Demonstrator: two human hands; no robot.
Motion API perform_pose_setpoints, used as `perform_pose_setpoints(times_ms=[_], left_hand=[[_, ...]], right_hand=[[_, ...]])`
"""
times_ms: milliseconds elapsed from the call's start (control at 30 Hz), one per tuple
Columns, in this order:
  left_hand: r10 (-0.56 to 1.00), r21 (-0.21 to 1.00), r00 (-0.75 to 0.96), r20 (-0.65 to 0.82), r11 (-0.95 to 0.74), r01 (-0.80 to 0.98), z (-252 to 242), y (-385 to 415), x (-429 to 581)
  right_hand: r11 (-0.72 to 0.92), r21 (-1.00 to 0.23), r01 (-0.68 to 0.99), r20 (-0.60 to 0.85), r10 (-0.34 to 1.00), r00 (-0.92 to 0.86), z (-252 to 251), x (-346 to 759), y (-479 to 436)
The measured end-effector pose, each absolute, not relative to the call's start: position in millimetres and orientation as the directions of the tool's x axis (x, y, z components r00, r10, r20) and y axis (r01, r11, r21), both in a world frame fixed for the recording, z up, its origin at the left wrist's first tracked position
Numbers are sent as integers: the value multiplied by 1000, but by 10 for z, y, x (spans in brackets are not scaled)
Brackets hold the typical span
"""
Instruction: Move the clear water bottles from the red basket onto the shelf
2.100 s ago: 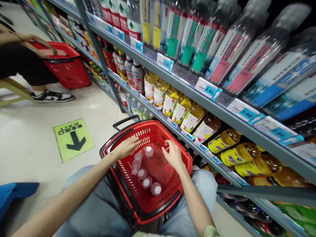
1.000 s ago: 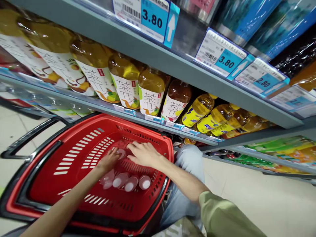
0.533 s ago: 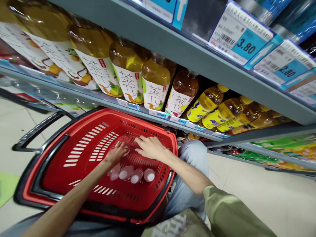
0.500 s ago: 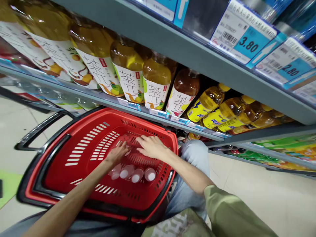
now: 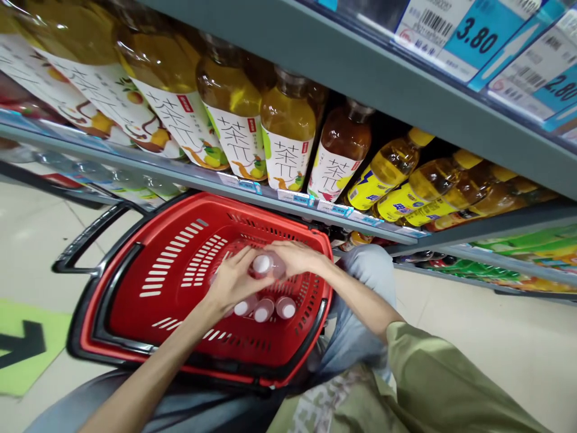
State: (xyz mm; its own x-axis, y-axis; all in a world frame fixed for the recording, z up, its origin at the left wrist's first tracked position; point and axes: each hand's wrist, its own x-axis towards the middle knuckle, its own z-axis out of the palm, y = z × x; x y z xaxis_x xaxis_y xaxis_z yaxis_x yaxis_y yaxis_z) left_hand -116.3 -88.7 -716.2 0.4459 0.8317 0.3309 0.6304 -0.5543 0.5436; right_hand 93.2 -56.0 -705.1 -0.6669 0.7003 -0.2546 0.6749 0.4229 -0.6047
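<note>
A red shopping basket (image 5: 175, 264) with black handles rests on my lap. Inside it stand several clear bottles with white caps (image 5: 264, 311). One more clear bottle with a white cap (image 5: 264, 264) is raised above them, held between both hands. My left hand (image 5: 232, 282) wraps its fingers round the bottle from the left. My right hand (image 5: 295, 257) closes on it from the right, fingers over its top side.
A grey shelf (image 5: 288, 204) just beyond the basket carries tea bottles with white labels (image 5: 286, 135) and yellow drink bottles (image 5: 392, 174). Price tags (image 5: 473, 36) line the shelf above. A green floor sticker with a black arrow (image 5: 22, 346) lies at left.
Both hands were lying over bottles low in the basket; now they have come together and lifted one bottle. The view has shifted slightly upward toward the shelf.
</note>
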Motion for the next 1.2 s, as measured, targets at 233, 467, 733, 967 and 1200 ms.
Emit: perform_pose_setpoints(times_ms=[233,467,733,967,1200], left_hand=[[946,773,180,271,-325,545,-6923,-937,-1187],[942,999,331,-45,46,4,-7031,-974,-1164],[886,925,429,-176,298,-236,-6877,-1304,-819],[949,927,296,-108,204,-315,-6781,-1338,-768],[733,450,595,-330,677,-583,-6855,-1359,-882]], right_hand=[[343,-862,374,20,758,-651,-6876,808,-580],[250,-964,88,176,851,-494,-6656,945,-481],[-22,-940,-340,17,994,-112,-6751,963,-464],[-72,-938,-338,-35,993,-115,-6669,919,-488],[-133,-882,-452,-46,979,-198,-6570,930,-458]])
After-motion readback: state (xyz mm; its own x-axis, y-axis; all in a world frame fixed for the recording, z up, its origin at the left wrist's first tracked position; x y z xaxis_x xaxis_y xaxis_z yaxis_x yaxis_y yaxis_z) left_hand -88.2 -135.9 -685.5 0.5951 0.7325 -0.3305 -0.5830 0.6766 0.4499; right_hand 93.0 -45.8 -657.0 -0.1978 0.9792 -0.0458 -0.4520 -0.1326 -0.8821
